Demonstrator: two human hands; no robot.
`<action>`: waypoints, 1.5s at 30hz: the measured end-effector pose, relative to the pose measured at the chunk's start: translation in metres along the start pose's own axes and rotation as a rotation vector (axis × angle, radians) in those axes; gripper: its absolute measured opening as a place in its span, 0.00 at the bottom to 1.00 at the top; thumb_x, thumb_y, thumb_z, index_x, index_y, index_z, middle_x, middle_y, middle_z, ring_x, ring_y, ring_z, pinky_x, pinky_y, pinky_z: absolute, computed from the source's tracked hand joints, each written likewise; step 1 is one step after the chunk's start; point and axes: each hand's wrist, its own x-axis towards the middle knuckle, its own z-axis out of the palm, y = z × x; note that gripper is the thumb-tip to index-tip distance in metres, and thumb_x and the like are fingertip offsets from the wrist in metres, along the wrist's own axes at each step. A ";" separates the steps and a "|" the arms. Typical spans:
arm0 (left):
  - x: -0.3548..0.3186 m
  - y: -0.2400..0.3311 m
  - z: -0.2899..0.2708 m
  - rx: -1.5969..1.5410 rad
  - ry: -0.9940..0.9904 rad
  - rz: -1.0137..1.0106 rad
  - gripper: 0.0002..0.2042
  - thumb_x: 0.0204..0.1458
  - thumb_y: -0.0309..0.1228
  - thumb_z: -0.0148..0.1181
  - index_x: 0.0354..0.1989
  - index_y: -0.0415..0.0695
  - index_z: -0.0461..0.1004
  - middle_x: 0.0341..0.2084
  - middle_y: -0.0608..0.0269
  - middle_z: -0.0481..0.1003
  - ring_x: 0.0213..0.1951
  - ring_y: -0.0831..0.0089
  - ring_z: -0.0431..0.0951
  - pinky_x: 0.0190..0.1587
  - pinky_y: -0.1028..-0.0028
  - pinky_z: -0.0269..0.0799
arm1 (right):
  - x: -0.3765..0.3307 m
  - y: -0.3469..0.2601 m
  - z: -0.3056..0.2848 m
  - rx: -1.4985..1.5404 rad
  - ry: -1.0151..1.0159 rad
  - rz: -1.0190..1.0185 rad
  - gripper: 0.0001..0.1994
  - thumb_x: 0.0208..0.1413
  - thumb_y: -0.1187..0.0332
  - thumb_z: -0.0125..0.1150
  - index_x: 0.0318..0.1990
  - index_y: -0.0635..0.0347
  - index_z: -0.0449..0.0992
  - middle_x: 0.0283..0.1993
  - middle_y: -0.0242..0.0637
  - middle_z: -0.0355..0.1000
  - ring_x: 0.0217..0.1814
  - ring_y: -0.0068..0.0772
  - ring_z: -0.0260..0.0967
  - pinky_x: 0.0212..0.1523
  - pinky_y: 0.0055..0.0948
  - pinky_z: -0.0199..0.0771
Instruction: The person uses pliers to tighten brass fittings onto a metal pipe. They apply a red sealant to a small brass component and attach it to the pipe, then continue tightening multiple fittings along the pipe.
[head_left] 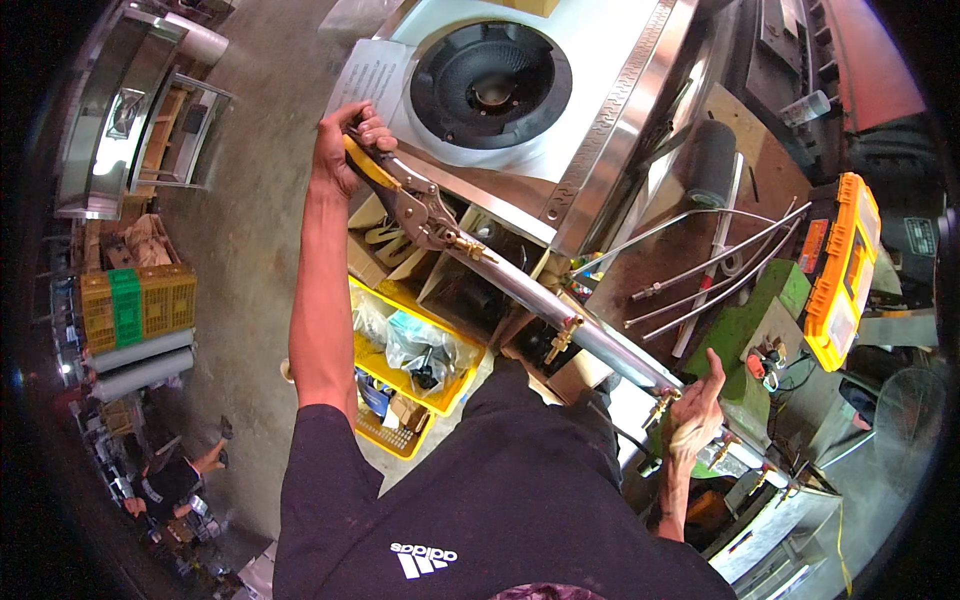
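My left hand (pixel 346 148) is closed round the yellow-and-black handles of locking pliers (pixel 418 208). The pliers' jaws meet the upper-left end of a long silver metal pipe (pixel 530 287), beside a small brass fitting (pixel 468 245). The pipe slants down to the right in front of my body. Partway along it sits a brass valve (pixel 564 340). Farther down, my right hand (pixel 694 418) grips the pipe near another brass valve (pixel 661 402), its index finger stretched out. My right fingers' undersides are hidden.
A black round dish (pixel 490 85) rests on the steel worktop (pixel 610 130) ahead. Yellow crates (pixel 455 388) with bagged parts stand below the pipe. Thin metal tubes (pixel 735 255) and an orange case (pixel 845 270) lie right. Another person (pixel 170 490) is far lower left.
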 end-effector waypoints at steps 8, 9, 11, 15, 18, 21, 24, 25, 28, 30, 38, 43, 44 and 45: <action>0.054 -0.011 0.045 0.252 -0.156 -0.260 0.11 0.64 0.32 0.56 0.27 0.49 0.66 0.15 0.77 0.60 0.17 0.83 0.61 0.25 0.77 0.64 | 0.000 0.003 0.004 0.017 0.018 -0.064 0.26 0.63 0.79 0.49 0.68 0.47 0.68 0.19 0.45 0.70 0.16 0.45 0.67 0.20 0.44 0.65; 0.056 -0.012 0.046 0.261 -0.157 -0.268 0.11 0.64 0.32 0.56 0.27 0.49 0.66 0.15 0.77 0.60 0.17 0.83 0.61 0.25 0.77 0.65 | 0.000 0.001 0.000 -0.005 -0.038 -0.006 0.27 0.63 0.80 0.49 0.68 0.48 0.67 0.20 0.45 0.71 0.17 0.44 0.68 0.20 0.44 0.67; 0.056 -0.015 0.048 0.278 -0.156 -0.278 0.11 0.63 0.33 0.56 0.27 0.49 0.67 0.15 0.77 0.61 0.17 0.84 0.61 0.25 0.77 0.65 | -0.001 0.004 0.000 0.002 -0.005 -0.028 0.26 0.65 0.78 0.47 0.69 0.44 0.67 0.19 0.39 0.68 0.15 0.34 0.64 0.18 0.38 0.62; 0.065 -0.024 0.067 0.351 -0.150 -0.331 0.10 0.62 0.32 0.58 0.28 0.48 0.69 0.15 0.77 0.62 0.16 0.84 0.61 0.23 0.77 0.65 | -0.001 0.001 -0.002 -0.004 -0.034 -0.004 0.27 0.62 0.80 0.48 0.69 0.49 0.67 0.19 0.43 0.70 0.16 0.40 0.67 0.20 0.43 0.67; 0.068 -0.036 0.088 0.489 -0.100 -0.328 0.12 0.64 0.35 0.57 0.27 0.50 0.67 0.15 0.80 0.59 0.15 0.87 0.60 0.20 0.80 0.61 | 0.001 0.000 -0.004 -0.003 -0.047 -0.013 0.28 0.61 0.81 0.47 0.69 0.51 0.68 0.20 0.42 0.70 0.16 0.39 0.67 0.20 0.42 0.67; 0.069 -0.044 0.100 0.552 -0.090 -0.327 0.11 0.62 0.35 0.59 0.27 0.50 0.68 0.14 0.80 0.60 0.14 0.87 0.60 0.20 0.80 0.61 | 0.001 0.001 0.000 0.037 0.010 -0.043 0.27 0.65 0.79 0.46 0.70 0.45 0.67 0.19 0.39 0.68 0.15 0.32 0.64 0.19 0.38 0.63; 0.073 -0.048 0.106 0.625 -0.108 -0.351 0.10 0.60 0.36 0.61 0.28 0.48 0.71 0.16 0.76 0.65 0.15 0.85 0.64 0.22 0.78 0.65 | 0.000 -0.002 -0.004 0.031 -0.050 0.012 0.28 0.61 0.81 0.48 0.69 0.52 0.67 0.22 0.42 0.71 0.18 0.38 0.69 0.22 0.41 0.69; 0.074 -0.048 0.109 0.655 -0.120 -0.369 0.09 0.59 0.35 0.61 0.28 0.47 0.71 0.16 0.74 0.67 0.16 0.83 0.66 0.24 0.76 0.68 | 0.000 -0.001 -0.002 0.034 -0.044 0.005 0.28 0.61 0.81 0.48 0.69 0.51 0.67 0.22 0.42 0.70 0.18 0.39 0.69 0.22 0.41 0.69; 0.084 -0.054 0.112 0.718 -0.143 -0.414 0.09 0.57 0.35 0.61 0.29 0.45 0.73 0.18 0.70 0.70 0.18 0.80 0.70 0.27 0.73 0.72 | -0.002 -0.002 -0.002 0.037 -0.025 -0.003 0.27 0.63 0.79 0.47 0.70 0.47 0.67 0.20 0.42 0.68 0.17 0.39 0.67 0.21 0.42 0.65; 0.087 -0.059 0.120 0.777 -0.155 -0.433 0.09 0.57 0.34 0.61 0.29 0.45 0.73 0.18 0.70 0.70 0.18 0.80 0.71 0.27 0.73 0.72 | -0.001 -0.003 0.000 0.037 0.041 -0.051 0.25 0.68 0.76 0.45 0.70 0.43 0.67 0.18 0.40 0.67 0.14 0.35 0.64 0.18 0.40 0.60; 0.084 -0.092 0.129 1.026 0.026 -0.156 0.17 0.60 0.40 0.62 0.29 0.36 0.74 0.21 0.57 0.75 0.21 0.67 0.81 0.24 0.65 0.80 | 0.001 -0.002 0.001 0.003 0.033 -0.016 0.26 0.66 0.76 0.45 0.69 0.38 0.67 0.17 0.44 0.66 0.14 0.41 0.65 0.19 0.46 0.60; 0.089 -0.104 0.133 1.750 0.200 0.261 0.44 0.47 0.60 0.67 0.58 0.29 0.70 0.55 0.27 0.74 0.60 0.46 0.77 0.62 0.48 0.71 | 0.003 -0.001 0.000 -0.053 0.010 0.048 0.23 0.66 0.73 0.43 0.66 0.40 0.68 0.17 0.44 0.65 0.15 0.43 0.65 0.20 0.47 0.60; 0.087 -0.108 0.132 1.838 0.199 0.298 0.41 0.48 0.60 0.67 0.56 0.29 0.72 0.53 0.30 0.76 0.59 0.45 0.78 0.61 0.49 0.72 | 0.003 0.004 -0.001 -0.075 -0.027 0.036 0.26 0.64 0.73 0.48 0.68 0.35 0.65 0.18 0.46 0.70 0.16 0.49 0.70 0.19 0.50 0.65; 0.086 -0.112 0.131 1.925 0.197 0.335 0.39 0.48 0.59 0.67 0.53 0.30 0.73 0.51 0.33 0.78 0.57 0.44 0.79 0.60 0.50 0.73 | 0.003 0.004 0.000 -0.084 -0.003 0.014 0.26 0.65 0.73 0.48 0.68 0.35 0.65 0.18 0.46 0.70 0.17 0.50 0.70 0.19 0.50 0.65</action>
